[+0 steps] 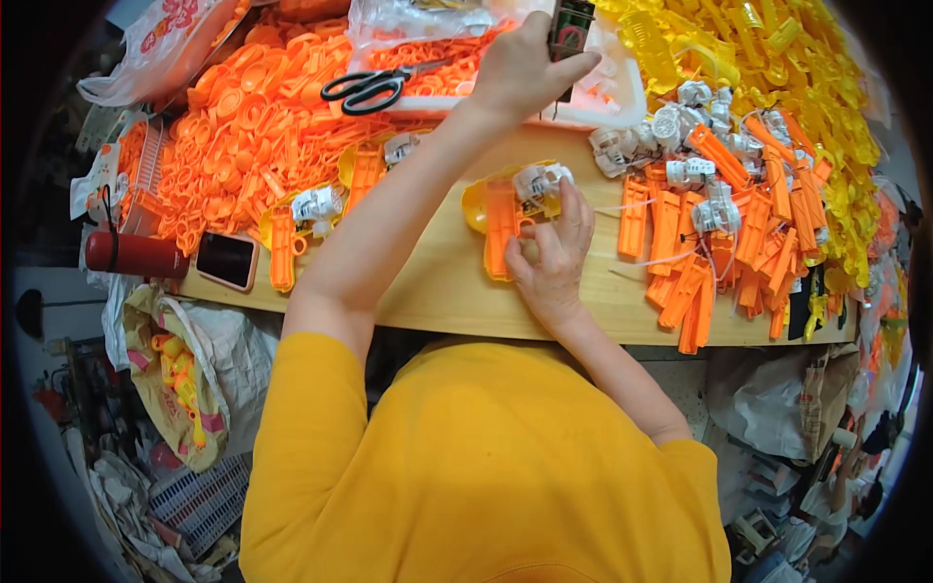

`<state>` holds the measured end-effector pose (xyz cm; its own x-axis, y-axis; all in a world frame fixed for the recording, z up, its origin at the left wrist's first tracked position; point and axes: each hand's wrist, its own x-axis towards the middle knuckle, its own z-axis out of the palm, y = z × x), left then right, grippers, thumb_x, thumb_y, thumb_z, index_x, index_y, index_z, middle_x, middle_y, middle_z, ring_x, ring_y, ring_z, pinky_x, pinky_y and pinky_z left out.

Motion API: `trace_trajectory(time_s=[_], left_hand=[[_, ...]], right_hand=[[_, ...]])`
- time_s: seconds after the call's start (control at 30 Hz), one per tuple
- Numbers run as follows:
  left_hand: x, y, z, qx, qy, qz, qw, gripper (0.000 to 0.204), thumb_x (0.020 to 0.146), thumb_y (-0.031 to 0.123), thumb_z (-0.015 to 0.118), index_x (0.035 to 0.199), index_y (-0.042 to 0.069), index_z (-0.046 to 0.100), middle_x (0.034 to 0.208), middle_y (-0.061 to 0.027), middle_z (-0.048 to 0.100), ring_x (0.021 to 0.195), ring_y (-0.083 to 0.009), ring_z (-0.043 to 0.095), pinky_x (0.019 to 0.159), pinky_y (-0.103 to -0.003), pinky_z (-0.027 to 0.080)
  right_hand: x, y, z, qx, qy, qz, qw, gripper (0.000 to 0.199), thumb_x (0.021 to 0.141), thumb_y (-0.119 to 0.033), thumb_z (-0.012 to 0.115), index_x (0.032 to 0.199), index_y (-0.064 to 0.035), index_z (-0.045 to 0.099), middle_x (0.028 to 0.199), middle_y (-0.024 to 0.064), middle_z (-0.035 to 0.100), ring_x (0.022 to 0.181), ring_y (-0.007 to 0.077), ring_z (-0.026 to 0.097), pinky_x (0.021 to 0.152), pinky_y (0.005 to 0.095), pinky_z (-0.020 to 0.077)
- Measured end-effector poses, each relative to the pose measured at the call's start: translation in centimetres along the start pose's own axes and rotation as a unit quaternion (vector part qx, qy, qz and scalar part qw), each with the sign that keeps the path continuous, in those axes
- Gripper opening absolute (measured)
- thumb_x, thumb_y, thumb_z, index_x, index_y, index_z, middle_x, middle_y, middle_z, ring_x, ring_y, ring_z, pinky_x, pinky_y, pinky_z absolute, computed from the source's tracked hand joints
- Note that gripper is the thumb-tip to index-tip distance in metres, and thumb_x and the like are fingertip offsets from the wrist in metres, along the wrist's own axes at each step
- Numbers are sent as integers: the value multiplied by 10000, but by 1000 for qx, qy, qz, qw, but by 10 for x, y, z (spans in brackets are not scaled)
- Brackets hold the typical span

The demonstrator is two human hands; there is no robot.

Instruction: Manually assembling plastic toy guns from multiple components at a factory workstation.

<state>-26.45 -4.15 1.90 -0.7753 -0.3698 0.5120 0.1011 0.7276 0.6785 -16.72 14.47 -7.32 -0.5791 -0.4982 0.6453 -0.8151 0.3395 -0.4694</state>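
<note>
Orange and yellow, the toy piece [507,222] is lying on the wooden table [437,287] right in front of me. My right hand [554,257] is pressing down on it, fingers curled over its near end and the little white motor part [537,183] on top, probably so it is not sliding about. Its long side is running away from me, with the orange strip pointing at my belly. Farther out, my left hand [525,68] is reaching up to the white tray [622,102], fingers closed around a small dark box [571,29]. Black scissors [369,87] are resting beside it on the orange parts [253,126].
</note>
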Motion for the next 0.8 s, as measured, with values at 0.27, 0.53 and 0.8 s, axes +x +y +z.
trace_trajectory(time_s=[0.27, 0.53, 0.8], left_hand=[[66, -25, 53, 136, -229, -78, 961, 615, 719, 533, 651, 1001, -14, 668, 929, -216, 676, 848, -349, 663, 762, -423, 527], [22, -14, -91, 410, -291, -23, 864, 204, 753, 44, 547, 927, -20, 633, 932, -231, 652, 925, -378, 627, 787, -460, 501], [-4, -53, -151, 400, -316, -90, 856, 270, 790, 182, 593, 1007, 34, 654, 958, -187, 670, 908, -329, 643, 758, -414, 508]], right_hand=[[-4, -5, 1, -8, -10, -7, 1000, 201, 648, -79, 710, 735, -39, 534, 1416, 267, 340, 1292, 457, 325, 1048, 534, 264], [-3, 0, 3, -16, -6, 14, 1000, 198, 665, -103, 701, 741, -49, 526, 1424, 279, 323, 1311, 456, 301, 1061, 545, 229], [12, -7, 21, -16, 32, 30, 999, 247, 739, -190, 740, 859, -39, 586, 1380, 235, 362, 1279, 411, 328, 1054, 493, 252]])
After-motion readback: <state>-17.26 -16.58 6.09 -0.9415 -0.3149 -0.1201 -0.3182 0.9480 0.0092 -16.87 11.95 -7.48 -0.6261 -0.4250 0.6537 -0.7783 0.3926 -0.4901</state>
